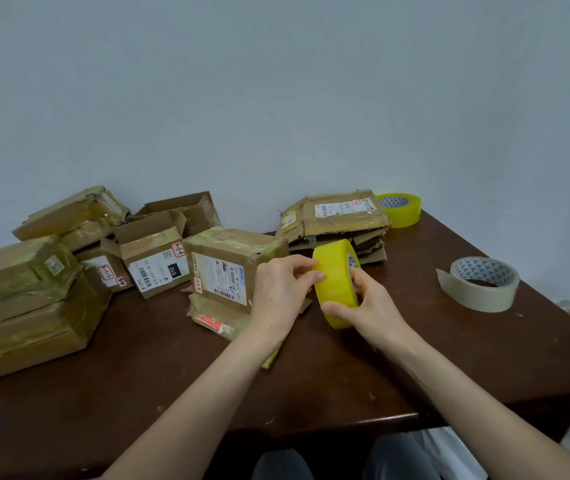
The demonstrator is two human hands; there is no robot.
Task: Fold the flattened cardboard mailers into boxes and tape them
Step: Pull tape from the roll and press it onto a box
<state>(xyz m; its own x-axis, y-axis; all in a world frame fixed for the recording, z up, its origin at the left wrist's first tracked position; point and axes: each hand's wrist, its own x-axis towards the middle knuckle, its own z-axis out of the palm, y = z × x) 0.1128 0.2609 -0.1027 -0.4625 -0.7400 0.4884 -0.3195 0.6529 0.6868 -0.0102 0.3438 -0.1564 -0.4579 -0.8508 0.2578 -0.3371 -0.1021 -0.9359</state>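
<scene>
the right hand [368,303] grips a yellow tape roll [335,282], thumb curled under its lower edge and fingers hooked round the far side at the core, holding it on edge just above the counter [172,375]. the left hand [283,289] meets the roll from the other side, its thumb and fingertips pinching at the outer yellow band near the top. whether a loose tape end is between them cannot be told.

just behind the left hand sits a taped cardboard box [231,265] with a white shipping label facing the camera, resting on a flatter piece of cardboard. beyond the roll, near the wall, lies a stack of flattened mailers [339,220], edges ragged, and a second yellow roll [403,209] stands just beside it at the back right. a beige tape roll [481,284] lies flat on the right of the counter, well apart from the hands, a short tail of tape sticking out. to the left, an open-flapped box [159,258] stands among several taped boxes [27,299] piled toward the counter's left edge.
</scene>
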